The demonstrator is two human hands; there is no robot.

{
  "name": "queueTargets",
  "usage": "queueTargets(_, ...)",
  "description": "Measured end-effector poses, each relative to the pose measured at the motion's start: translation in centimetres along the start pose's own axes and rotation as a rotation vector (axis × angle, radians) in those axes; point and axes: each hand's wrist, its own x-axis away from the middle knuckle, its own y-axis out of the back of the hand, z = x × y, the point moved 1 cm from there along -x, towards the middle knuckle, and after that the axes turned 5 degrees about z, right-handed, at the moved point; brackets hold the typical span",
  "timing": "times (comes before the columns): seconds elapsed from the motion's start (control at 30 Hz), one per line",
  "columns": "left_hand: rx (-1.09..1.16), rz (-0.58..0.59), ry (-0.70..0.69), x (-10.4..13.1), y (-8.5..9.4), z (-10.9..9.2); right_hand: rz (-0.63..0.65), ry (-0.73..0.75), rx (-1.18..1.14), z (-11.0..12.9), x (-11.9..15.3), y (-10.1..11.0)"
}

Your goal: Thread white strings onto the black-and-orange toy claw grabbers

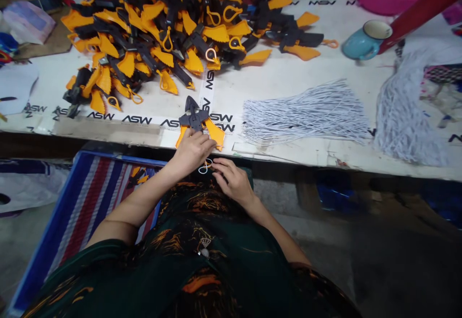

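Observation:
At the table's front edge lies a winged plastic toy (195,120), dark grey on top with orange wings, its pointed nose facing away from me. My left hand (195,150) is closed over its rear end, hiding that part. Just below, a thin white tie (205,167) is bent into loops beside a bit of orange at the toy's tail. My right hand (234,179) has its thumb and fingertips closed at the right side of this tie. To the right, a flat bundle of white ties (306,113) is spread on the table.
A large heap of similar orange and black toys (155,34) covers the table's back left. On the right stand a blue enamel mug (361,44), a pink basin (382,0) and another white strand bundle (404,111). A striped, blue-rimmed bin (86,197) sits below the table at left.

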Motion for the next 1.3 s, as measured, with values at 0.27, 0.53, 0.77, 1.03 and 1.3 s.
queueTargets(0.27, 0.059, -0.015, 0.038, 0.0, -1.6, -0.4, -0.126, -0.342, 0.221, -1.7, -3.4, 1.1)
queueTargets(0.53, 0.108, 0.028, 0.012, 0.2, -1.2, 0.2, -0.509, -0.471, -0.192, -3.0, -3.3, 4.8)
queueTargets(0.77, 0.137, -0.008, -0.013, 0.4, -1.1, 0.4, -0.678, -0.500, -0.445, -2.7, -2.8, 7.2)
queueTargets(1.03, 0.077, -0.055, -0.072, 1.4, 0.9, -1.7, -0.163, -0.435, -0.358, 0.7, -3.8, 2.7)
queueTargets(1.3, 0.921, 0.120, 0.248, 2.7, 1.0, -1.0, -0.094, -0.305, -0.438, 0.7, -3.6, 2.6)
